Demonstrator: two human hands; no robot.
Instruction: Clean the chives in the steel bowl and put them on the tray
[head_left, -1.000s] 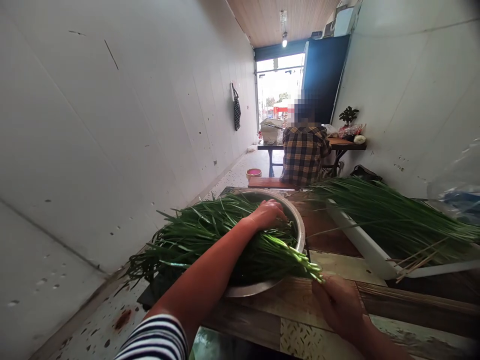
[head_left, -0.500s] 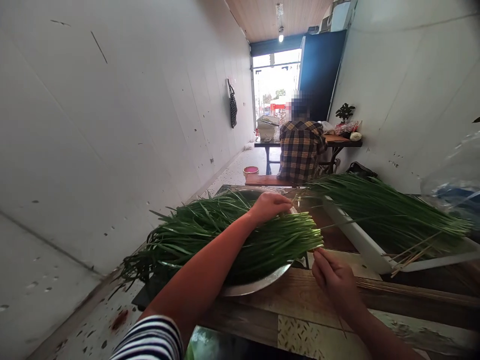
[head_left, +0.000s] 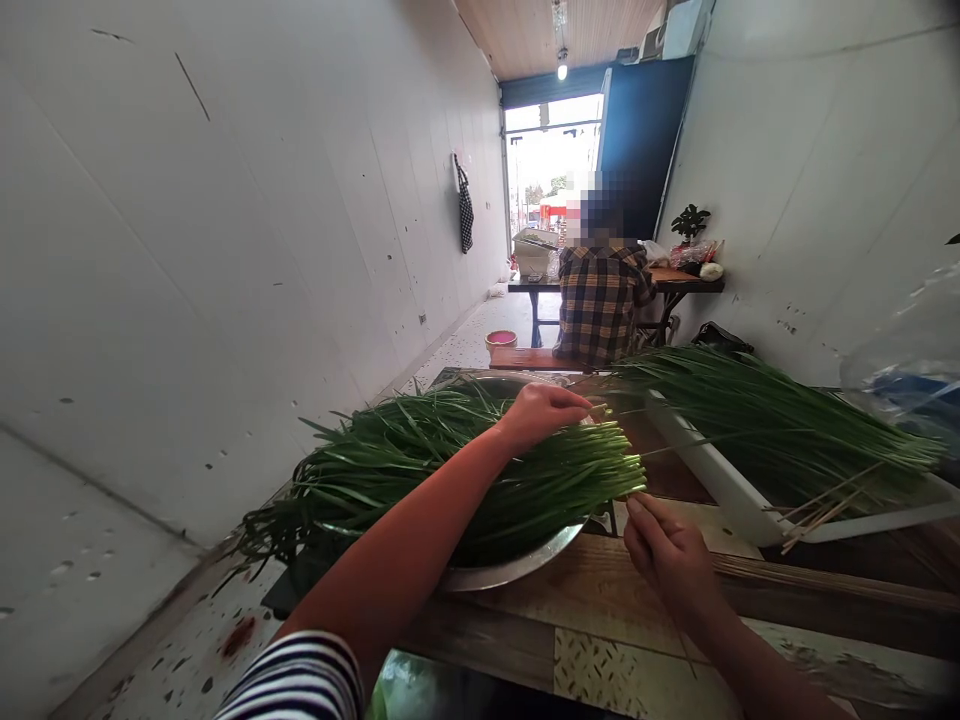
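A thick bunch of garlic chives [head_left: 450, 490] lies across a metal bowl [head_left: 517, 572], its cut stem ends lined up toward the right. My left hand [head_left: 536, 415] reaches over the leaves, fingers pinched on chive stems at the bunch's far edge. Close to the near stem ends, my right hand [head_left: 667, 550] is closed on a thin bamboo skewer [head_left: 688, 657], whose lower end shows beneath the hand. The skewer's front end is hard to make out against the stems.
At right, a white tray [head_left: 724, 480] holds more garlic chives [head_left: 795, 430] and loose skewers [head_left: 829, 512]. More thin sticks [head_left: 832, 582] lie along the wooden table [head_left: 517, 640]. A person in a plaid shirt [head_left: 600, 305] sits ahead at another table [head_left: 694, 287].
My left hand has shifted slightly right along the far stem ends, where a stem tip now shows by its fingers. My right hand has barely moved.
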